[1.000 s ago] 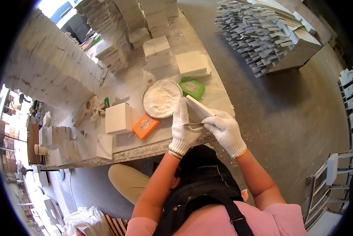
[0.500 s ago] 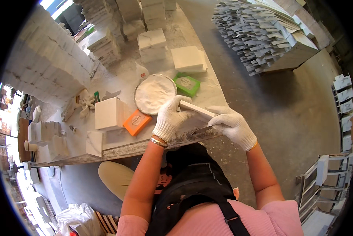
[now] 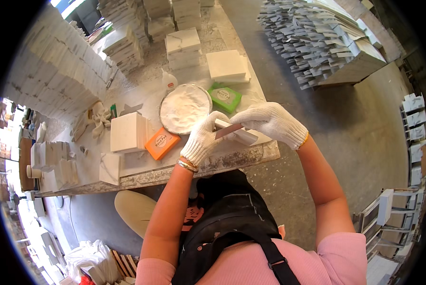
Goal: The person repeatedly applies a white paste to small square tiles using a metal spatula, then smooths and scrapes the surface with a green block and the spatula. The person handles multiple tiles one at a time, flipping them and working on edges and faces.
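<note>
My left hand (image 3: 203, 138), in a white knit glove, is closed around a pale stone tile (image 3: 246, 137) held at the table's front edge. My right hand (image 3: 272, 123), gloved too, pinches a thin flat metal blade (image 3: 228, 131) that lies slantwise across the tile's edge; its handle, if any, is hidden in the glove. Just beyond my left hand stands a round bowl (image 3: 160, 115) filled with white powder or paste (image 3: 185, 107). An orange hand pad (image 3: 162, 144) lies left of the bowl's near side, and a green one (image 3: 225, 98) lies to its right.
Stacked tiles (image 3: 127, 133) stand left of the orange pad, with a lone tile (image 3: 110, 168) nearer. A small white bottle (image 3: 169, 80) is behind the bowl. Tall tile stacks (image 3: 56, 61) fill the far left. A loaded pile of stone strips (image 3: 312, 45) sits across the floor.
My right hand has moved up and left over the tile, bringing the blade from below the tile onto its edge near my left hand. The left hand keeps its grip.
</note>
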{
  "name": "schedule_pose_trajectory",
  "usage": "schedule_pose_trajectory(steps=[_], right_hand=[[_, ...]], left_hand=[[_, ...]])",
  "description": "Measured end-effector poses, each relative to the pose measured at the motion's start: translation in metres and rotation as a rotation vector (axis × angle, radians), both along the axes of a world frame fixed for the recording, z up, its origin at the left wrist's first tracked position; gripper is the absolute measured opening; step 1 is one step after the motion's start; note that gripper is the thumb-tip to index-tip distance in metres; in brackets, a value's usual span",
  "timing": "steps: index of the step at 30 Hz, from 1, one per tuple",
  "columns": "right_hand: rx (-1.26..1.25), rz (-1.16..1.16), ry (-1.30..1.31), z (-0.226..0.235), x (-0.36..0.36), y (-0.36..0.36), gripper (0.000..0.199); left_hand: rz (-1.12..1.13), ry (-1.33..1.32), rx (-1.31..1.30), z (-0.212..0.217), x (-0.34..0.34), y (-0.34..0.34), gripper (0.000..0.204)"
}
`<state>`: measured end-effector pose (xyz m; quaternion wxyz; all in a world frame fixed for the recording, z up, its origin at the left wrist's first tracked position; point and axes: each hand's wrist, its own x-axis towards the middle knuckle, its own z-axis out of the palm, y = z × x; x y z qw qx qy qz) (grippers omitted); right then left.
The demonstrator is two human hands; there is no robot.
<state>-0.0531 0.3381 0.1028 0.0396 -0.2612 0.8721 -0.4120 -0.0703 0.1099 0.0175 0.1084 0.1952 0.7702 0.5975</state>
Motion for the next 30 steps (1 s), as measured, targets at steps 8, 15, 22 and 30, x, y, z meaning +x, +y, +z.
schedule_pose_trajectory(steps=[8, 15, 22, 30], right_hand=[[0.025, -0.05, -0.065, 0.006, 0.025, 0.014, 0.028], [0.009, -0.162, -0.022, 0.001, 0.042, 0.013, 0.024], [-0.008, -0.226, 0.038, -0.004, 0.051, 0.008, 0.023], [-0.092, -0.393, -0.075, -0.001, 0.068, -0.009, 0.024]], left_hand=[[0.064, 0.099, -0.123, 0.003, 0.002, 0.006, 0.023], [0.083, 0.141, -0.098, -0.01, 0.0, 0.006, 0.025], [0.095, 0.099, -0.097, -0.013, 0.0, 0.007, 0.025], [0.095, 0.15, -0.063, -0.003, 0.007, 0.006, 0.029]])
